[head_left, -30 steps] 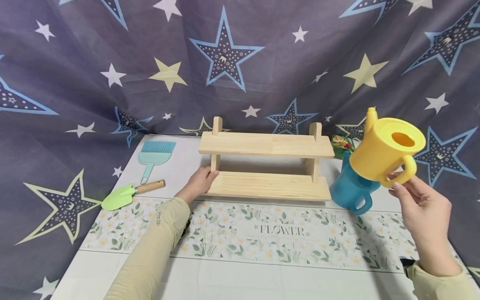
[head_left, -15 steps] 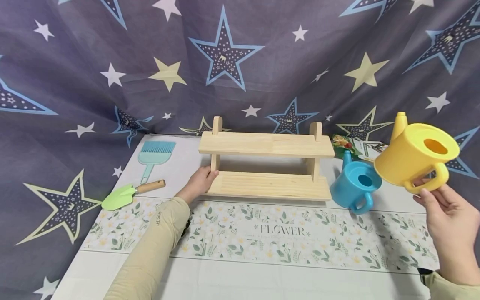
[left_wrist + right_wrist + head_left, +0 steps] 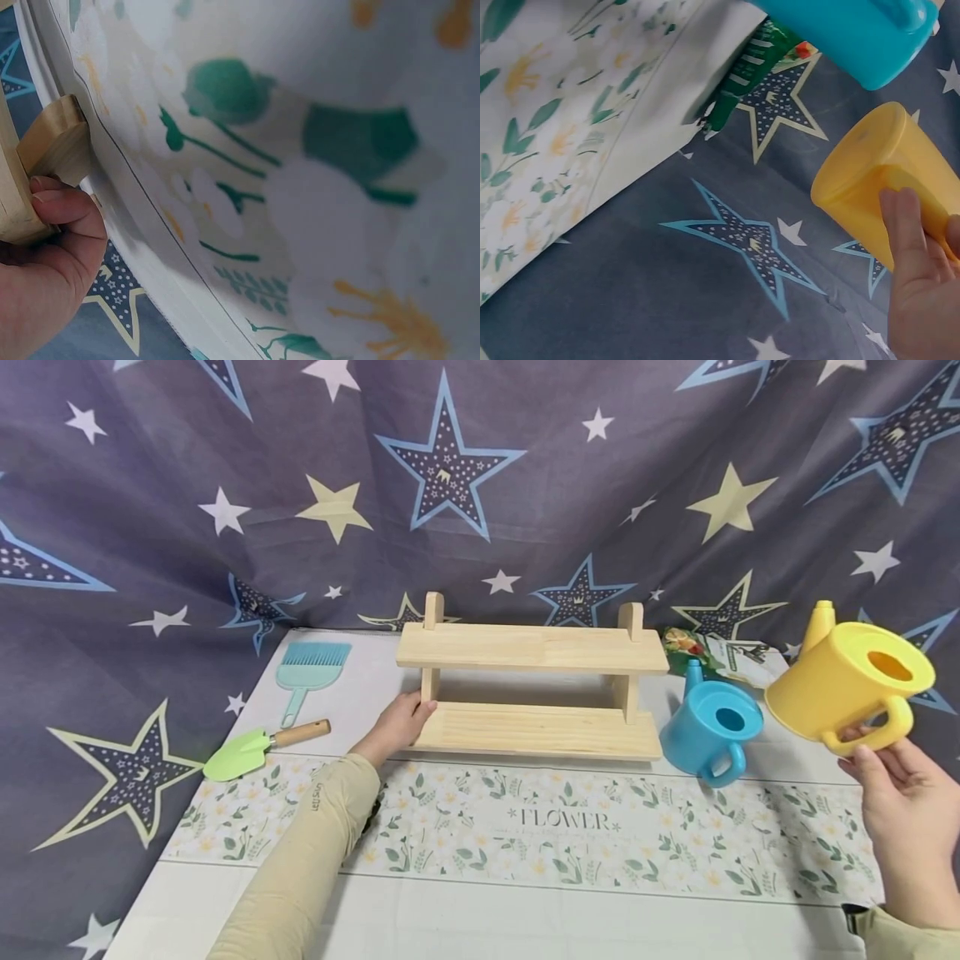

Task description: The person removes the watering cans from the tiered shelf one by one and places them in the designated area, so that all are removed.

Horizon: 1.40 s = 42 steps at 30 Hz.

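A yellow watering can (image 3: pixel 817 693) is up in the air at the right, its spout pointing up and away. My right hand (image 3: pixel 911 802) holds it by the handle; in the right wrist view, fingers lie along the yellow can (image 3: pixel 862 165). A two-tier wooden shelf (image 3: pixel 532 647) stands at the back middle of the table. My left hand (image 3: pixel 397 725) grips the left end of its lower board; the left wrist view has the thumb and fingers pinching the wood (image 3: pixel 56 142). Upright beside the shelf's right end is a blue watering can (image 3: pixel 693 735).
Behind the blue can lies a green and white printed bag (image 3: pixel 731 658). At the left are a light-blue brush (image 3: pixel 311 670) and a green hand trowel (image 3: pixel 240 755) with a wooden handle. A flower-print runner (image 3: pixel 480 827) crosses the table, and a star-print curtain (image 3: pixel 525 468) hangs behind.
My right hand has carried the yellow watering can rightward and slightly down, away from above the blue can, uncovering the blue can and the bag. My left hand and the shelf stay put.
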Each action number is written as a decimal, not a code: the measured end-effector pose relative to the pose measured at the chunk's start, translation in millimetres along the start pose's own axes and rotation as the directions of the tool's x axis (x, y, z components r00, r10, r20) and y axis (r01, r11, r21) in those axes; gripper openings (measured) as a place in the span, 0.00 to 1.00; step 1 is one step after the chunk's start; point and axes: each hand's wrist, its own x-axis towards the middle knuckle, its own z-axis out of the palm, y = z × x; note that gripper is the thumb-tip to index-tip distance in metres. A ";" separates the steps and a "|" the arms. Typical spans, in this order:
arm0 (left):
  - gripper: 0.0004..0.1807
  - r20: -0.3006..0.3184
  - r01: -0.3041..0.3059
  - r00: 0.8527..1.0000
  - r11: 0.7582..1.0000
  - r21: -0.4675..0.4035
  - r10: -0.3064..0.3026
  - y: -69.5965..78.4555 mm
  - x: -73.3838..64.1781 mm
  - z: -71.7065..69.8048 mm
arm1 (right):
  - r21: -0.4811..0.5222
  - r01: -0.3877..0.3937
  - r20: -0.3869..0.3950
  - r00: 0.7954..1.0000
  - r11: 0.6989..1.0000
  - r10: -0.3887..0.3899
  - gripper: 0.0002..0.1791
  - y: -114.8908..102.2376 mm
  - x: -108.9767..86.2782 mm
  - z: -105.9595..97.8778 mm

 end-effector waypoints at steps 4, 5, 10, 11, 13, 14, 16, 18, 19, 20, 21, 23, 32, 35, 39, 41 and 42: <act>0.24 -0.002 -0.004 1.000 1.000 -0.003 0.004 0.3 -0.3 -0.4 | -0.022 -0.029 -0.002 1.000 0.999 0.029 0.17 7.0 1.8 0.0; 0.24 -0.004 -0.006 1.000 1.000 -0.003 0.006 0.3 -0.4 -0.4 | -0.024 -0.037 0.000 0.999 0.999 0.037 0.17 9.0 2.3 -0.2; 0.24 -0.007 -0.013 1.000 1.000 0.002 0.013 -0.4 -0.3 0.0 | -0.091 -0.080 0.020 0.996 0.993 0.082 0.19 20.4 3.1 -1.1; 0.24 -0.006 -0.015 1.000 1.000 0.005 0.015 -0.7 0.2 0.1 | -0.109 -0.091 0.027 0.995 0.990 0.094 0.20 22.7 3.1 -1.2; 0.25 -0.003 -0.010 1.000 1.000 0.005 0.010 -0.7 0.7 0.1 | -0.132 -0.122 0.040 0.991 0.984 0.128 0.20 26.5 2.6 -0.6; 0.25 -0.003 -0.010 1.000 1.000 0.008 0.010 -0.7 1.0 0.1 | -0.135 -0.139 0.049 0.988 0.981 0.147 0.20 28.2 2.3 0.0; 0.25 -0.002 -0.007 1.000 1.000 0.009 0.007 -0.4 1.3 -0.1 | -0.155 -0.169 0.070 0.981 0.973 0.182 0.21 31.3 1.9 1.5; 0.25 -0.003 -0.001 1.000 1.000 0.008 0.001 0.3 1.3 -0.3 | -0.165 -0.202 0.091 0.971 0.965 0.219 0.22 33.7 1.7 3.4; 0.24 -0.004 -0.001 1.000 1.000 0.010 0.001 0.3 1.4 -0.3 | -0.177 -0.213 0.102 0.967 0.961 0.234 0.22 35.0 1.7 4.2; 0.24 -0.003 -0.002 1.000 1.000 0.010 0.002 0.3 1.5 -0.3 | -0.188 -0.219 0.115 0.963 0.958 0.242 0.23 36.3 1.5 4.8; 0.24 -0.003 0.000 1.000 1.000 0.010 0.001 0.6 1.3 -0.4 | -0.193 -0.223 0.125 0.960 0.956 0.249 0.23 37.5 1.4 5.3; 0.24 -0.002 0.001 1.000 1.000 0.009 -0.001 1.0 0.9 -0.2 | -0.182 -0.228 0.150 0.955 0.956 0.257 0.24 40.4 0.9 5.5; 0.25 0.000 -0.001 1.000 1.000 0.010 0.001 1.5 0.4 -0.8 | -0.277 -0.233 0.219 0.929 0.932 0.297 0.26 49.8 -0.3 10.7; 0.24 -0.001 0.000 1.000 1.000 0.009 0.000 1.2 0.6 -0.7 | -0.278 -0.230 0.226 0.928 0.932 0.297 0.26 51.2 -1.1 12.4; 0.24 0.002 0.012 1.000 1.000 0.000 -0.012 1.7 0.4 -0.4 | -0.274 -0.228 0.246 0.923 0.934 0.298 0.27 52.6 -0.8 13.7; 0.24 0.003 0.017 1.000 1.000 -0.004 -0.017 1.9 0.3 -0.1 | -0.276 -0.230 0.259 0.917 0.933 0.302 0.27 52.9 -0.6 14.5; 0.24 0.003 0.018 1.000 1.000 -0.006 -0.018 1.9 0.3 -0.1 | -0.281 -0.230 0.267 0.914 0.932 0.307 0.27 53.0 -0.6 14.6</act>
